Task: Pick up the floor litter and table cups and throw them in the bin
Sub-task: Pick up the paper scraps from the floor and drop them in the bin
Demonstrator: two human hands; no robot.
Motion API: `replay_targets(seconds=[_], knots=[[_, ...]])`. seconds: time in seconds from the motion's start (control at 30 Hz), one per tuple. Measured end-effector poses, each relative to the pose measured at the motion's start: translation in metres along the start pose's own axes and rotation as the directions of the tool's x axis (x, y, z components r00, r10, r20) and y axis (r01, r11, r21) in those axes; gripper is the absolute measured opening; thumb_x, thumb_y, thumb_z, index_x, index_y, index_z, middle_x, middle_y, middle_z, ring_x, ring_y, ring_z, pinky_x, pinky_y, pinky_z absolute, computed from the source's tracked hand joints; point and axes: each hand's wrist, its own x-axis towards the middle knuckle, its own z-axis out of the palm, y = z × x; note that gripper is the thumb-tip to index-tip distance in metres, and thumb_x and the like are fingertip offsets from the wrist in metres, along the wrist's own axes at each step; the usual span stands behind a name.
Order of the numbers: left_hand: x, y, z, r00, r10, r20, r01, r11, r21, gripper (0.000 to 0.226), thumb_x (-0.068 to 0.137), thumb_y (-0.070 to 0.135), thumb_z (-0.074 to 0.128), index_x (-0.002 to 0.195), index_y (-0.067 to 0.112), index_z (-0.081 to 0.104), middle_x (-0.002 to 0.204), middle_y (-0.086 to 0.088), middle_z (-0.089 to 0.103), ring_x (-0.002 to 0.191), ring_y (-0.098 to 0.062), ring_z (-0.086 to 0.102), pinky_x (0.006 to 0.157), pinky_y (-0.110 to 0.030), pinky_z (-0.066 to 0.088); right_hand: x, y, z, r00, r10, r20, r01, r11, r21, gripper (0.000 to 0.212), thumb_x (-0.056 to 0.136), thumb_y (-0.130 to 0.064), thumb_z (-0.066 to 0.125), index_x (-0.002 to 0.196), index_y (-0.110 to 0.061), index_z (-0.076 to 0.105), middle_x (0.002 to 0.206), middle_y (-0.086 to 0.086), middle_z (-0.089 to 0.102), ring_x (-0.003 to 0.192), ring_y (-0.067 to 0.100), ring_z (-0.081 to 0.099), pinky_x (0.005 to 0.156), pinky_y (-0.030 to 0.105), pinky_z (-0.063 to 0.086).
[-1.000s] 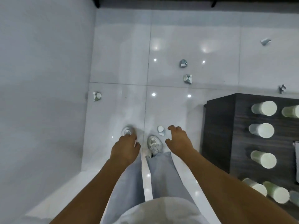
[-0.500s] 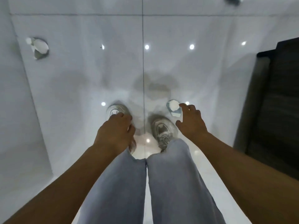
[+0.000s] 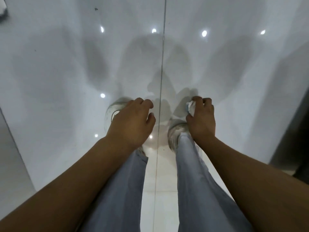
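I am bent low over a glossy white tiled floor. My right hand (image 3: pixel 201 117) curls its fingers round a small crumpled white piece of litter (image 3: pixel 190 107) just in front of my right shoe. Only the litter's left side shows past my fingers. My left hand (image 3: pixel 132 120) hangs over my left shoe with loosely bent fingers and holds nothing. Another crumpled scrap (image 3: pixel 3 11) lies at the far upper left corner, cut off by the frame edge. No cups or bin are in view.
My two grey-white shoes (image 3: pixel 175 134) and light blue trouser legs (image 3: pixel 197 190) fill the lower middle. A dark table side (image 3: pixel 297 134) rises along the right edge. A grey wall (image 3: pixel 10 156) runs down the left edge. Ceiling lights reflect off the floor.
I have bent further down, so the floor looks closer. My right hand has closed its fingers round the crumpled litter that it was only reaching beside before. My left hand stays over the left shoe.
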Motion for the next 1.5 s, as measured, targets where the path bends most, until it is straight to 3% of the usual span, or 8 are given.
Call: replay_targets(seconds=[0.2, 0.37, 0.6, 0.73, 0.97, 1.13, 1.27, 1.5], knots=[[-0.033, 0.023, -0.052, 0.999, -0.04, 0.019, 0.041, 0.997, -0.071, 0.031, 0.097, 0.029, 0.046, 0.126, 0.018, 0.053, 0.122, 0.001, 0.057, 0.107, -0.016, 0.055, 0.084, -0.023, 0.04, -0.054, -0.079, -0.062, 0.966, -0.246, 0.077, 0.24, 0.967, 0.082, 0.057, 0.085, -0.016, 0.07, 0.136, -0.019, 0.045, 0.134, 0.005, 0.047, 0.119, 0.022, 0.049, 0.095, 0.031, 0.047], [-0.078, 0.052, -0.119, 0.996, -0.073, 0.043, 0.079, 0.986, -0.145, 0.033, 0.098, 0.028, 0.044, 0.129, 0.016, 0.049, 0.121, -0.003, 0.059, 0.107, -0.019, 0.057, 0.092, -0.037, 0.048, -0.116, -0.152, -0.139, 0.869, -0.466, 0.167, 0.448, 0.884, 0.134, 0.07, 0.084, -0.007, 0.065, 0.145, -0.019, 0.035, 0.132, 0.003, 0.047, 0.118, 0.02, 0.048, 0.086, 0.034, 0.052], [-0.141, 0.064, -0.213, 0.992, -0.127, 0.022, 0.126, 0.927, -0.352, 0.023, 0.096, 0.018, 0.048, 0.117, 0.014, 0.057, 0.103, -0.002, 0.065, 0.09, -0.016, 0.061, 0.075, -0.021, 0.044, -0.175, -0.233, -0.221, 0.771, -0.597, 0.222, 0.608, 0.793, 0.019, 0.073, 0.083, -0.008, 0.064, 0.148, -0.017, 0.031, 0.131, 0.002, 0.049, 0.113, 0.019, 0.052, 0.082, 0.029, 0.053], [-0.165, 0.049, -0.262, 0.989, -0.143, -0.04, 0.115, 0.905, -0.411, 0.018, 0.094, 0.015, 0.051, 0.109, 0.011, 0.06, 0.101, -0.005, 0.067, 0.083, -0.016, 0.06, 0.068, -0.016, 0.04, -0.189, -0.282, -0.245, 0.754, -0.593, 0.284, 0.631, 0.773, -0.062, 0.077, 0.089, -0.022, 0.063, 0.151, -0.026, 0.017, 0.141, -0.005, 0.04, 0.122, 0.014, 0.047, 0.093, 0.024, 0.049], [-0.172, -0.01, -0.327, 0.909, -0.337, -0.244, 0.247, 0.909, -0.336, 0.022, 0.095, 0.023, 0.053, 0.113, 0.011, 0.056, 0.109, -0.007, 0.063, 0.097, -0.022, 0.06, 0.082, -0.028, 0.046, -0.171, -0.365, -0.255, 0.783, -0.552, 0.288, 0.608, 0.777, -0.165, 0.083, 0.088, -0.025, 0.067, 0.15, -0.027, 0.013, 0.149, 0.0, 0.031, 0.129, 0.02, 0.042, 0.098, 0.029, 0.045], [-0.17, -0.048, -0.347, 0.89, -0.386, -0.243, 0.314, 0.905, -0.287, 0.022, 0.094, 0.022, 0.055, 0.112, 0.01, 0.057, 0.105, -0.009, 0.063, 0.087, -0.018, 0.055, 0.075, -0.025, 0.039, -0.136, -0.411, -0.245, 0.742, -0.582, 0.333, 0.659, 0.726, -0.198, 0.077, 0.085, -0.016, 0.064, 0.147, -0.023, 0.019, 0.143, 0.005, 0.034, 0.12, 0.024, 0.046, 0.092, 0.035, 0.05], [-0.165, -0.074, -0.354, 0.865, -0.437, -0.247, 0.388, 0.894, -0.223, 0.02, 0.095, 0.024, 0.051, 0.113, 0.016, 0.056, 0.105, -0.005, 0.062, 0.091, -0.023, 0.058, 0.081, -0.036, 0.048, -0.109, -0.438, -0.227, 0.708, -0.577, 0.407, 0.69, 0.688, -0.225, 0.074, 0.087, -0.014, 0.06, 0.147, -0.02, 0.018, 0.142, 0.008, 0.032, 0.119, 0.025, 0.043, 0.09, 0.037, 0.051], [-0.111, -0.134, -0.324, 0.827, -0.49, -0.274, 0.456, 0.871, -0.183, 0.019, 0.095, 0.027, 0.048, 0.112, 0.021, 0.054, 0.103, -0.001, 0.062, 0.09, -0.025, 0.06, 0.077, -0.037, 0.049, -0.045, -0.473, -0.153, 0.633, -0.61, 0.476, 0.764, 0.591, -0.259, 0.071, 0.086, -0.014, 0.059, 0.147, -0.016, 0.021, 0.143, 0.013, 0.028, 0.121, 0.031, 0.037, 0.089, 0.039, 0.047]])
